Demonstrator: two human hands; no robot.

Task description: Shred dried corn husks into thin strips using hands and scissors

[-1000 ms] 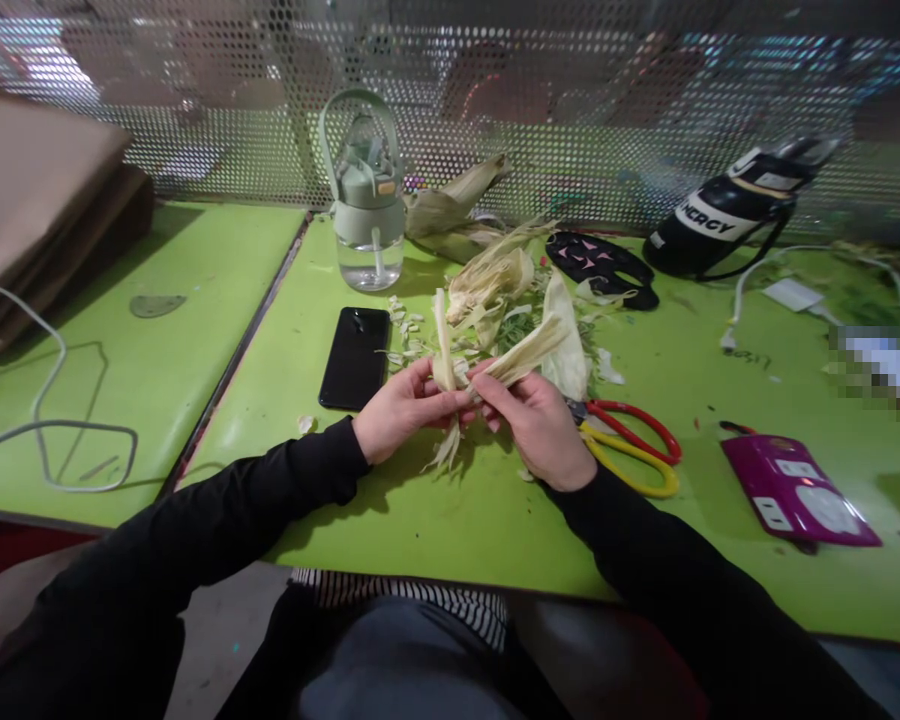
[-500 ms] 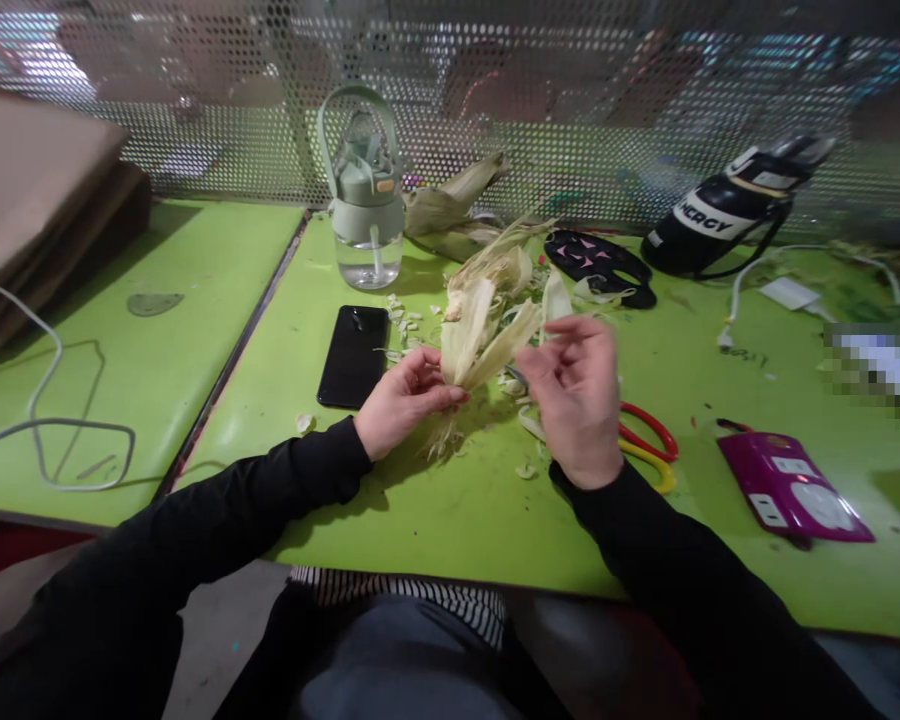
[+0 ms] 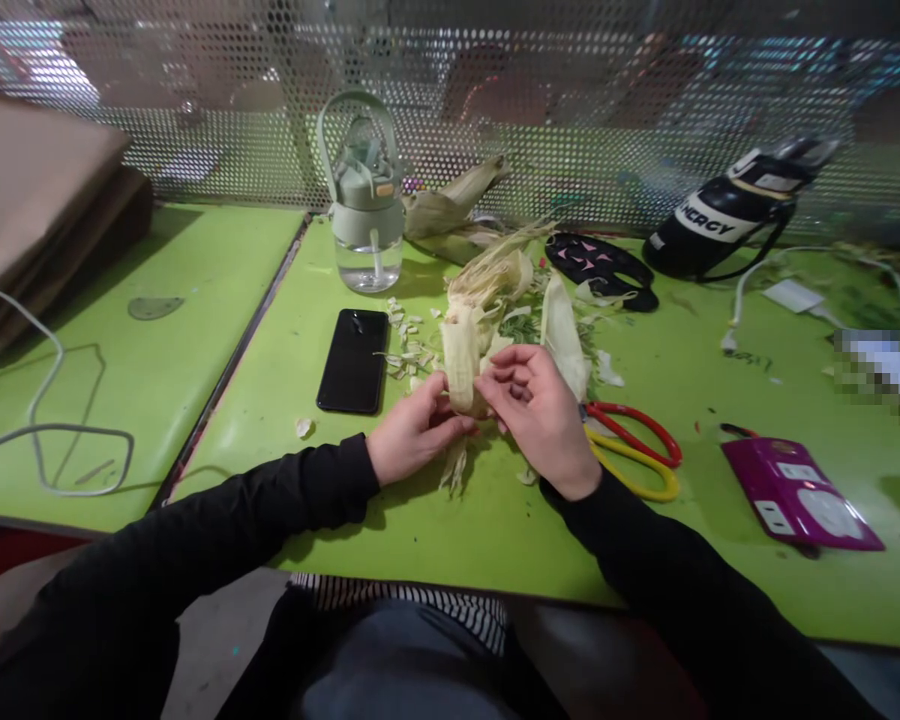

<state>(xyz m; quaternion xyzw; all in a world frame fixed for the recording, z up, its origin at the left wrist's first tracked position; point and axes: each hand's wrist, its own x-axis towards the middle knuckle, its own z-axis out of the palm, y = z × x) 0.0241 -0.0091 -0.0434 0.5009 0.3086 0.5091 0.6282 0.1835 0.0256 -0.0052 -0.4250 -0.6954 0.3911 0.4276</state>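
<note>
My left hand (image 3: 414, 432) pinches the base of a pale dried corn husk bundle (image 3: 461, 362) that stands up from the green table (image 3: 435, 510). My right hand (image 3: 541, 415) is beside it, fingers curled against the same bundle's lower part. Frayed husk ends hang below my hands. A heap of loose husks (image 3: 506, 280) lies just behind, with small husk scraps (image 3: 405, 335) to its left.
A black phone (image 3: 354, 358) lies left of my hands. Red and yellow scissors (image 3: 634, 450) lie to the right, then a purple power strip (image 3: 799, 492). At the back stand a water bottle (image 3: 365, 200), a black patterned piece (image 3: 600, 265), a dark bag (image 3: 727, 215) and a perforated metal screen. A white cable (image 3: 52, 430) loops far left.
My right hand let go of a husk strip, lifted away open, then came back down onto the bundle. The spread strips are now gathered into one upright bundle.
</note>
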